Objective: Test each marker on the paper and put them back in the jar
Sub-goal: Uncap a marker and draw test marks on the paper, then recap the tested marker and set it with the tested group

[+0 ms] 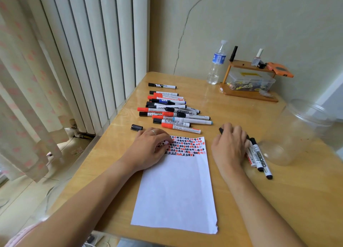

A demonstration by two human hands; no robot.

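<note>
Clearly the right hand (230, 146) curls over a small bunch of markers (258, 156) on the bench (241, 200), while the left hand (151, 146) rests with bent fingers on the paper (176, 191); whether it pinches anything I cannot tell. Beyond the right hand lies the jar (297, 131), on its side. Best gather the bunch snugly, then slide it into the jar's mouth. Untested markers (172, 111) wait beyond the left hand.
</note>
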